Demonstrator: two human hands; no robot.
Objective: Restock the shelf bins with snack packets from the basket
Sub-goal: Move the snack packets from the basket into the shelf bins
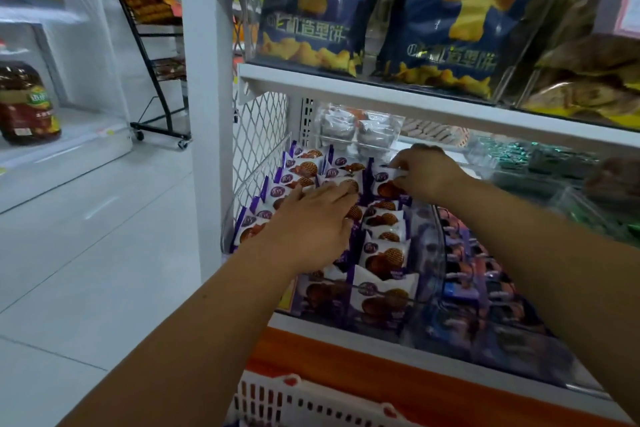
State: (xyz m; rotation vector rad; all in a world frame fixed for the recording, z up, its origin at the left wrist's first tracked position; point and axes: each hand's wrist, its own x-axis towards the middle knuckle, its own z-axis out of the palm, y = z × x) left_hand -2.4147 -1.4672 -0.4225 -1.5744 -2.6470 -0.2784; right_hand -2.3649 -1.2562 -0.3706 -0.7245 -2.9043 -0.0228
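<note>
At lower centre of the frame the white basket (287, 399) sits below the shelf edge (346, 336), near enough, I judge, for short reaches; I cannot see into it. Just above, my left hand (311, 222) lies flat, fingers straight, on the purple snack packets (384, 256) in the clear-walled shelf bin (434, 246), seemingly to keep the upright rows from toppling. Farther right, my right hand (427, 173) has its fingers curled, pinching the top edge of one packet (386, 184) at the bin's back, probably to seat it in line with the rest.
</note>
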